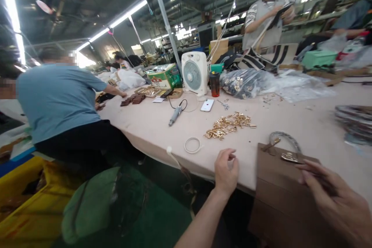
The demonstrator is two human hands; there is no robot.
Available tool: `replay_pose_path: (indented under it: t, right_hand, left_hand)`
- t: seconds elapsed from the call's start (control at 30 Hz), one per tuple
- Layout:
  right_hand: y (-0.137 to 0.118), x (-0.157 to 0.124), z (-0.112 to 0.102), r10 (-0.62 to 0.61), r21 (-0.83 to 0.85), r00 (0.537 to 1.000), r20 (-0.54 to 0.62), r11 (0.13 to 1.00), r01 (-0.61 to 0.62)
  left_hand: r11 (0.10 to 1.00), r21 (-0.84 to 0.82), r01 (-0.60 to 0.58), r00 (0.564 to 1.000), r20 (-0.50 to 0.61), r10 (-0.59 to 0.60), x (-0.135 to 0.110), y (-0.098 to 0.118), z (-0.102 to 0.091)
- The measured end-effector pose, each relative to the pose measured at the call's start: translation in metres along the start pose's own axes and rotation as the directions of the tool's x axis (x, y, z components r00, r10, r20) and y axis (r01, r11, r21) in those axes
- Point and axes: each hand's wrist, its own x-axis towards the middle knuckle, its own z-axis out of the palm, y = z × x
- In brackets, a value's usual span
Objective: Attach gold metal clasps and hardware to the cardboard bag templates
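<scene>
A brown handbag (279, 190) hangs over the front edge of the table at the right. It has a grey patterned handle (286, 137) and a shiny metal clasp (290, 157) near its top. My right hand (334, 193) pinches the bag's upper edge beside the clasp, thumb against fingers. Left of the bag, my left hand (226, 170) is raised at the table edge, fingers loosely curled and apart, with nothing visible in it. Just beyond it lies a loose pile of small gold metal fittings (228, 124).
On the table (157, 135) lie a roll of white tape (192, 145), a corded grey electric screwdriver (176, 115) and a phone (207, 105). Behind stand a white fan (194, 73) and a dark cup (214, 84). A co-worker (61, 97) leans over the table's left; another person (264, 23) stands behind.
</scene>
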Motion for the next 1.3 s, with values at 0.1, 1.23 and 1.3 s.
replay_pose_path:
  t: [0.1,1.23,1.3]
  right_hand:
    - [-0.012,0.002,0.007,0.107,0.036,0.993,0.04,0.993,-0.109]
    - [-0.025,-0.015,0.058,0.009,0.217,0.863,0.505,0.966,-0.137]
    - [-0.027,-0.013,0.054,0.046,0.218,0.864,0.501,0.96,-0.178]
  left_hand:
    - [0.997,0.065,0.035,0.999,-0.018,-0.034,-0.019,-0.005,-0.031]
    - [0.823,0.541,-0.175,0.975,-0.022,0.222,-0.005,-0.058,-0.107]
    - [0.8,0.562,-0.21,0.963,-0.021,0.268,-0.008,-0.063,-0.105]
